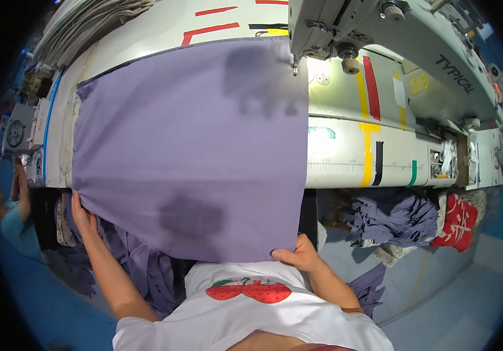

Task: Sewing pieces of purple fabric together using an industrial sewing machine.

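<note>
White short-sleeved T-shirt with a red fruit print (327, 319) lies nearest the camera, worn by the person seated at the work. Beyond it, a broad, flat lavender cloth panel (187, 140) covers the pale sewing table (336, 169), its near edge hanging toward the shirt and its far right part beneath the grey metal sewing-machine head (321, 23), beside the needle area. The right hand (302, 255) appears to pinch the near right corner, thumb on top, fingers hidden. The left hand (83, 215) touches the left edge; whether it pinches cannot be told. The step seems to be spreading and lining up; the next move probably calls for even tension and a straight right edge.
</note>
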`<state>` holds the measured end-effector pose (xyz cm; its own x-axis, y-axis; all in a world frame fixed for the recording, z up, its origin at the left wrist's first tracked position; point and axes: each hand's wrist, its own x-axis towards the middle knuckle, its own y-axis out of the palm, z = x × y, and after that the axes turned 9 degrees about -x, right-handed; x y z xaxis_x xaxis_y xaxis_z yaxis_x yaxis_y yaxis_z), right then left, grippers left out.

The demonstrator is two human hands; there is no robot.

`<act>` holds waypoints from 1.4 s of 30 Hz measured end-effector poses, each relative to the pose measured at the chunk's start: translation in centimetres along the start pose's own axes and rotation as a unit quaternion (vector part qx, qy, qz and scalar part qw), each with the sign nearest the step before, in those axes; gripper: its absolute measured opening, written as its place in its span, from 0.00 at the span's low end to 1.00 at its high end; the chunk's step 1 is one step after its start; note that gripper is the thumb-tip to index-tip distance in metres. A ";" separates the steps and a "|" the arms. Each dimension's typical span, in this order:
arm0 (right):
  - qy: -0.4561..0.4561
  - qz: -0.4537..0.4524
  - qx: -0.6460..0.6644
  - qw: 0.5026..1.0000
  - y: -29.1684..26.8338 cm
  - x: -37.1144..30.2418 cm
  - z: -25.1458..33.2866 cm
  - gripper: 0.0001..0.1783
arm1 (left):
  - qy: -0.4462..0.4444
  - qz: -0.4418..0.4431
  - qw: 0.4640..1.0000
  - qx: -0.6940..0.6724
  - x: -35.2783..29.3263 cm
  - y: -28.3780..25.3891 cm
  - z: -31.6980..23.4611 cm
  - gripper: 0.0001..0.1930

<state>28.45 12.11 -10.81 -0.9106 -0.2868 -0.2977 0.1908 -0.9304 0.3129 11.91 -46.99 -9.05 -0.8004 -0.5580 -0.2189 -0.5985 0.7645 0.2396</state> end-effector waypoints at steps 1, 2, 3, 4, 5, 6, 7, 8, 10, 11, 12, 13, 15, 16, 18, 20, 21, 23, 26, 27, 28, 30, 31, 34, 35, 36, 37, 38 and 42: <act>-0.002 -0.010 0.002 1.000 0.3 0.3 0.6 0.07 | 0.018 -0.017 1.000 0.009 0.2 0.8 -0.2 0.21; 0.000 -0.010 -0.002 1.000 0.0 0.4 0.5 0.07 | 0.035 -0.033 0.999 0.018 0.4 1.7 -0.4 0.21; -0.005 -0.001 -0.008 1.000 -0.2 0.4 0.3 0.07 | 0.044 -0.040 0.998 0.026 0.5 2.2 -0.8 0.20; -0.011 0.007 -0.014 1.000 -0.3 0.4 0.1 0.06 | 0.043 -0.041 0.998 0.023 0.9 2.3 -0.9 0.20; -0.018 0.001 -0.020 1.000 -0.3 0.5 -0.1 0.06 | 0.056 -0.048 0.996 0.040 1.4 2.2 -1.0 0.20; -0.018 0.002 -0.021 1.000 -0.3 0.5 -0.1 0.06 | 0.070 -0.055 0.994 0.058 1.9 2.0 -1.3 0.20; -0.021 0.006 -0.011 1.000 -0.4 0.5 -0.1 0.05 | 0.091 -0.065 0.990 0.091 2.3 1.9 -1.6 0.20; -0.024 0.010 0.000 1.000 -0.4 0.6 0.0 0.04 | 0.091 -0.066 0.990 0.089 3.0 1.7 -1.8 0.20; -0.020 0.008 0.007 1.000 -0.2 0.7 0.2 0.04 | 0.115 -0.019 0.986 0.120 4.4 0.8 -2.5 0.19; -0.016 0.001 0.015 1.000 -0.1 0.7 0.5 0.03 | 0.115 -0.021 0.986 0.118 4.9 0.8 -2.6 0.19; -0.016 0.001 0.013 1.000 0.0 0.8 0.6 0.03 | 0.123 -0.009 0.984 0.132 5.3 1.3 -3.0 0.19; -0.019 0.004 0.014 1.000 0.0 0.8 0.7 0.03 | 0.132 0.002 0.981 0.145 5.8 1.9 -3.3 0.19; -0.023 0.008 0.015 1.000 -0.1 0.8 0.7 0.03 | 0.142 0.000 0.976 0.163 6.6 3.0 -3.8 0.19; -0.021 0.014 0.010 1.000 -0.3 0.8 0.5 0.03 | 0.153 -0.001 0.971 0.181 7.0 3.6 -4.1 0.19; -0.019 0.020 0.006 1.000 -0.4 0.9 0.5 0.03 | 0.141 0.010 0.973 0.185 8.1 4.5 -4.6 0.19; -0.027 0.021 -0.005 0.999 -0.4 1.1 0.5 0.04 | 0.130 0.021 0.973 0.190 9.5 5.4 -5.1 0.20; -0.027 0.021 -0.006 0.999 -0.4 1.2 0.5 0.04 | 0.141 0.022 0.965 0.221 10.3 5.9 -5.2 0.20; -0.037 0.026 -0.017 0.999 -0.4 1.4 0.7 0.04 | 0.154 0.020 0.955 0.252 11.9 6.6 -5.9 0.20; -0.047 0.046 -0.024 0.998 -0.8 1.6 0.9 0.04 | 0.136 0.028 0.957 0.256 13.6 8.3 -6.4 0.19; -0.045 0.039 -0.028 0.998 -0.9 1.6 0.9 0.04 | 0.154 0.019 0.945 0.290 13.7 10.0 -5.5 0.18; -0.051 0.035 -0.041 0.997 -1.0 1.7 1.0 0.05 | 0.177 0.004 0.929 0.325 13.9 10.8 -5.8 0.18; -0.059 0.037 -0.052 0.996 -0.9 1.9 1.3 0.05 | 0.159 -0.002 0.915 0.370 15.4 11.2 -7.4 0.17; -0.059 0.037 -0.052 0.996 -0.9 1.9 1.5 0.05 | 0.137 -0.005 0.901 0.411 15.8 11.6 -7.8 0.16; -0.064 0.020 -0.062 0.996 -1.0 2.1 1.7 0.05 | 0.086 -0.023 0.884 0.460 15.9 14.9 -8.3 0.16; -0.072 0.016 -0.066 0.995 -0.9 2.2 1.7 0.05 | 0.088 -0.026 0.883 0.460 16.7 14.5 -9.0 0.16; -0.076 0.026 -0.060 0.995 -0.8 2.3 1.7 0.05 | 0.074 -0.017 0.889 0.451 17.8 13.2 -10.8 0.16; -0.074 0.023 -0.061 0.995 -0.7 2.4 1.7 0.05 | 0.056 -0.001 0.896 0.440 18.1 13.2 -11.4 0.17; -0.072 0.022 -0.062 0.995 -0.6 2.5 1.7 0.05 | 0.058 -0.006 0.895 0.441 18.0 12.9 -11.6 0.17; -0.100 0.015 -0.088 0.991 -1.0 3.0 1.8 0.06 | 0.235 0.143 0.933 0.232 9.5 21.9 -6.1 0.26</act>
<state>24.87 12.62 -10.41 -0.9547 -0.2800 -0.1001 0.2634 -0.9526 0.1523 -9.03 -37.55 -0.17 -0.9168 -0.3058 0.2568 -0.3660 0.9008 -0.2337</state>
